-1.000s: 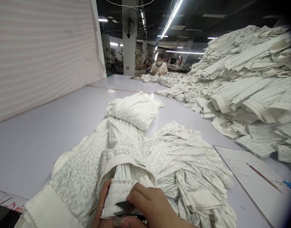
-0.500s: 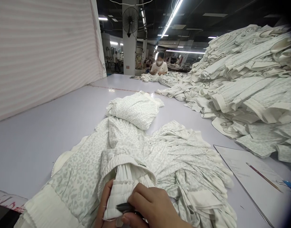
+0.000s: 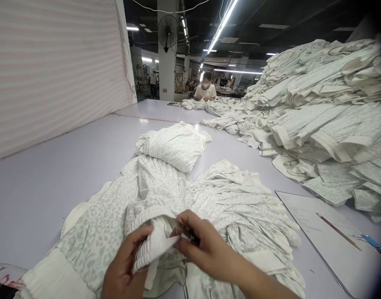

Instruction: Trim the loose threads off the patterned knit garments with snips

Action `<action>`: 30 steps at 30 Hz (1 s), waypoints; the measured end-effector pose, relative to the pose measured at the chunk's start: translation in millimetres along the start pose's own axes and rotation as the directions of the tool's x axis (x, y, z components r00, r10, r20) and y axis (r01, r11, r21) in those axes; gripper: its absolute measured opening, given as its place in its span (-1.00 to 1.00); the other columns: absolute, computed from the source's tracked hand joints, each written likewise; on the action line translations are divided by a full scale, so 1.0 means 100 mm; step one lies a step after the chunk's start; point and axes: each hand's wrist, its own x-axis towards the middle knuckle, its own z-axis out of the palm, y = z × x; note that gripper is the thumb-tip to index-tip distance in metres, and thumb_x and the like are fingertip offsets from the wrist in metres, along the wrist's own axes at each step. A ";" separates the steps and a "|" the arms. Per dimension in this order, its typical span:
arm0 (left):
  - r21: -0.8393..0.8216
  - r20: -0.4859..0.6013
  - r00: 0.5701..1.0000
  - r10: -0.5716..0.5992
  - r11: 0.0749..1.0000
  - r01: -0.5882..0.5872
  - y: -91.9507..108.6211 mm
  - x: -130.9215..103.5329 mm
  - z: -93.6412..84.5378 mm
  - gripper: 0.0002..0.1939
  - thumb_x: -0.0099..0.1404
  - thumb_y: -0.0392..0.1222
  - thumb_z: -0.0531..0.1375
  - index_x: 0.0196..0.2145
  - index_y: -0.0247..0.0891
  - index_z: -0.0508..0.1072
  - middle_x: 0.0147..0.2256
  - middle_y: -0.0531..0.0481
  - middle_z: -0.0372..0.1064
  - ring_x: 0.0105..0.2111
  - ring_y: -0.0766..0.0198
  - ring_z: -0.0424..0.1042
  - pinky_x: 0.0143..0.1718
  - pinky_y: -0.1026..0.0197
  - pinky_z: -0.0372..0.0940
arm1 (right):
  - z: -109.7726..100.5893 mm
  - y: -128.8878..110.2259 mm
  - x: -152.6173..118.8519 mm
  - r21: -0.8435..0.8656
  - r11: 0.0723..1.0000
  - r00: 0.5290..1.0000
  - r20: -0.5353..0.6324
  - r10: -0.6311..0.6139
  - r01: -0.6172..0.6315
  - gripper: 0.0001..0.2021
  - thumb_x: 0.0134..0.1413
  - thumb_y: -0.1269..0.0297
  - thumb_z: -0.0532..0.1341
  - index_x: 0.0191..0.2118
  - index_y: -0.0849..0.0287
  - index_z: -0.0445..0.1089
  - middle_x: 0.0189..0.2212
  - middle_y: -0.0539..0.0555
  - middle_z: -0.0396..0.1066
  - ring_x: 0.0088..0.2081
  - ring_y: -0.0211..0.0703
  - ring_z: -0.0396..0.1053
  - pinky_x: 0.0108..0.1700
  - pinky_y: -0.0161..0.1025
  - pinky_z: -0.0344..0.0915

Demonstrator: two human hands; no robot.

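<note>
White fabric with a pale leopard print and a ribbed white waistband (image 3: pixel 147 249) lies bunched on the table in front of me. My left hand (image 3: pixel 126 259) is closed round the band from the left. On the right, my right hand (image 3: pixel 199 245) pinches the band's edge between thumb and fingers, with a small dark tool, partly hidden, in its palm. A folded printed garment (image 3: pixel 173 145) rests just beyond, and a fanned stack of similar garments (image 3: pixel 240 199) spreads to the right.
A tall garment pile (image 3: pixel 318 95) covers the table's right side. Nearer are a paper sheet (image 3: pixel 311 245), a pencil (image 3: pixel 338 231) and a blue-handled tool (image 3: pixel 372 241). Striped fabric (image 3: pixel 56 70) hangs at left. A person (image 3: pixel 206 89) sits across the table (image 3: pixel 69 158).
My right hand has risen and its dark tool now sits back in the palm. The band has been turned and lifted, and more of my left hand shows.
</note>
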 end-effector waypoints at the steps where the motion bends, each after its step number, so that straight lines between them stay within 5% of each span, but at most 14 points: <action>1: -0.025 0.074 0.995 -0.073 0.997 0.075 0.03 0.04 -0.03 -0.65 0.06 -0.01 0.26 -0.19 -0.17 0.52 -0.19 -0.07 0.53 -0.18 0.01 0.47 -0.35 0.23 0.38 | -0.05 0.00 0.05 0.092 0.994 0.998 0.017 0.059 -0.060 -0.94 0.15 0.33 0.13 -0.31 0.12 0.19 -0.52 -0.10 0.14 -0.52 -0.31 0.09 -0.49 -0.37 0.06; 4: -0.113 0.089 0.949 -0.302 0.944 0.310 0.05 0.11 -0.08 -0.60 0.09 0.12 0.22 -0.24 -0.21 0.55 -0.32 -0.11 0.57 -0.24 -0.08 0.50 -0.41 0.12 0.40 | -0.11 0.02 0.14 0.188 0.968 0.986 0.041 0.161 -0.166 -0.87 0.15 0.24 0.16 -0.34 0.15 0.21 -0.50 -0.09 0.12 -0.50 -0.31 0.08 -0.47 -0.37 0.06; 8: -0.162 -0.090 0.880 -0.466 0.879 0.449 0.01 0.14 -0.07 -0.54 0.06 0.15 0.23 -0.17 -0.20 0.51 -0.18 -0.13 0.54 -0.17 -0.11 0.49 -0.33 0.02 0.42 | -0.04 0.00 0.08 -0.107 0.980 0.985 -0.064 0.162 -0.168 -0.84 0.08 0.28 0.23 -0.25 0.14 0.22 -0.40 -0.04 0.22 -0.44 -0.26 0.14 -0.45 -0.34 0.07; 13: -0.250 0.040 0.923 -0.382 0.891 0.379 0.01 0.13 -0.07 -0.50 0.07 0.20 0.21 -0.15 -0.18 0.52 -0.19 -0.10 0.55 -0.16 -0.10 0.49 -0.28 0.02 0.43 | -0.08 -0.17 -0.06 -0.273 0.961 0.998 -0.037 -0.057 0.045 -0.85 0.16 0.20 0.18 -0.32 0.16 0.23 -0.40 -0.02 0.21 -0.45 -0.26 0.17 -0.44 -0.33 0.07; 15: -0.228 -0.001 0.922 -0.388 0.897 0.378 -0.01 0.12 -0.07 -0.49 0.07 0.22 0.20 -0.15 -0.17 0.52 -0.18 -0.08 0.55 -0.13 -0.10 0.48 -0.29 0.04 0.43 | -0.08 -0.21 -0.09 -0.308 0.945 0.993 0.020 -0.113 0.114 -0.84 0.19 0.18 0.16 -0.32 0.17 0.27 -0.40 0.00 0.24 -0.43 -0.25 0.21 -0.42 -0.32 0.10; 19: -0.096 -0.132 0.911 -0.390 0.920 0.379 -0.07 0.11 -0.07 -0.45 0.08 0.28 0.17 -0.13 -0.17 0.50 -0.02 -0.03 0.46 0.05 -0.13 0.33 -0.22 0.09 0.42 | 0.02 -0.18 -0.10 -0.418 0.898 0.990 0.095 -0.106 0.136 -0.78 0.18 0.13 0.16 -0.37 0.18 0.30 -0.40 0.01 0.27 -0.44 -0.24 0.25 -0.45 -0.32 0.11; 30: -0.113 -0.059 0.938 -0.341 0.936 0.333 -0.14 0.06 -0.08 -0.44 0.10 0.27 0.16 -0.13 -0.21 0.48 0.03 -0.08 0.42 0.09 -0.09 0.28 -0.14 0.09 0.40 | 0.15 -0.08 -0.10 -0.389 0.905 0.985 0.100 -0.143 0.171 -0.77 0.21 0.16 0.12 -0.39 0.20 0.32 -0.38 0.04 0.28 -0.43 -0.24 0.27 -0.43 -0.33 0.17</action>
